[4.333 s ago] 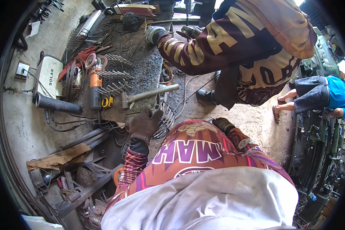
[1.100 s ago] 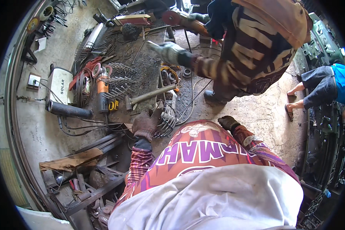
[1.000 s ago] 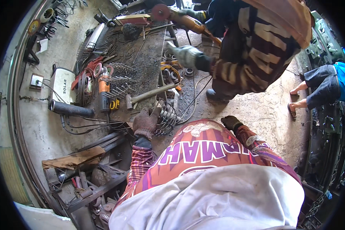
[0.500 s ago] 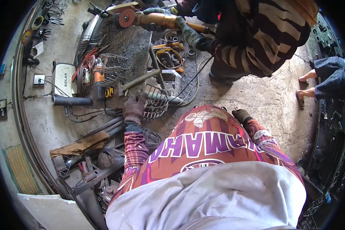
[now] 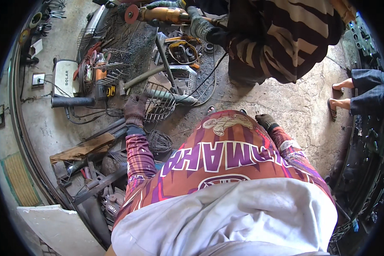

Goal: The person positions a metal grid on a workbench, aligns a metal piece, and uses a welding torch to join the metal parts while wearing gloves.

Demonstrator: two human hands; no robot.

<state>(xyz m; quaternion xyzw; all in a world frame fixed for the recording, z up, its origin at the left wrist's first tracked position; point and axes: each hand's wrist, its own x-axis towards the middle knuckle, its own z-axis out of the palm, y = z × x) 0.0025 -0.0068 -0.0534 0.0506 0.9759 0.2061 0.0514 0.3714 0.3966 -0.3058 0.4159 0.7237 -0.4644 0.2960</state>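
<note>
My left hand, in a dark knit glove, is closed at the near-left rim of a metal wire basket, its fingers partly hidden. The basket stands tilted beside the cluttered worktable. A hammer with a long pipe-like handle lies just beyond it. My right hand, also gloved, hangs beside my right thigh. Its fingers point down and mostly out of sight, and I see nothing in them. Across the table, a co-worker's gloved hands hold a large yellow-brown angle grinder with a red disc.
A white welding machine, cables and an orange power tool sit at the left. Steel bars and a wooden board lie near my left arm. A coiled wire bundle rests below the basket. Another person's legs show at right.
The whole view has shifted, so the scene sits further left and up. My left hand stays at the basket, and my right hand still hangs at my side.
</note>
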